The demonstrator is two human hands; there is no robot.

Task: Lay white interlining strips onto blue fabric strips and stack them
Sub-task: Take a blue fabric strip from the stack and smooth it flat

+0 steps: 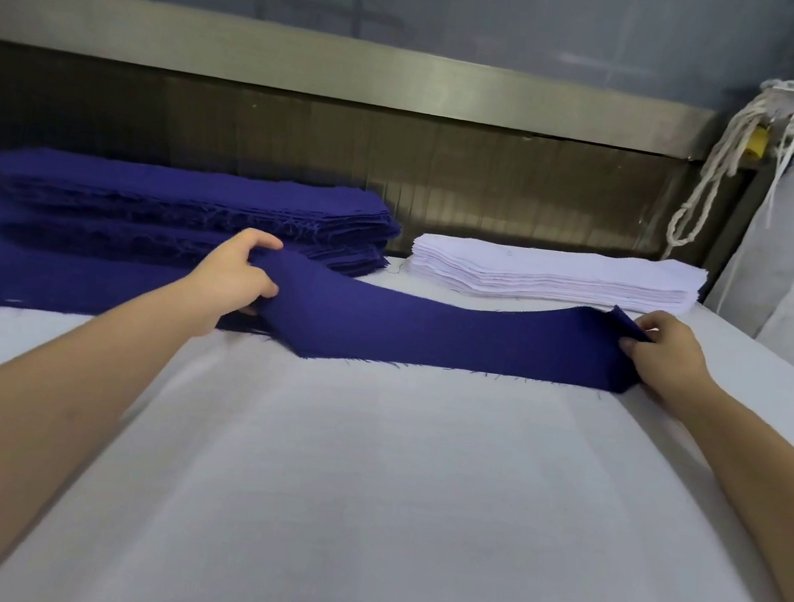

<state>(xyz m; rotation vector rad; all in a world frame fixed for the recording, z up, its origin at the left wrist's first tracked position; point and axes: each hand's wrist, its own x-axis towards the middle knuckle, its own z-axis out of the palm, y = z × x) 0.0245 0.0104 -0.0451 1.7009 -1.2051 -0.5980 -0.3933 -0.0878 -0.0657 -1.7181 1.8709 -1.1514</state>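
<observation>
The person is spreading a long dark blue fabric strip (pixel 447 332) on the white cloth-covered table (pixel 352 502), just in front of the flat pile of white interlining strips (pixel 555 276). The left hand (pixel 237 275) is gripping the strip's left end with curled fingers. The right hand (pixel 662 350) is pinching its right end. The strip is hanging between them, its near edge touching the table. Next, I think, it needs flattening, then a white strip from the pile is going on top.

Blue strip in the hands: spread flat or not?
Not flat. The strip is held up at both ends: left hand grips one, right hand pinches the other. Only its near edge meets the table.
</observation>
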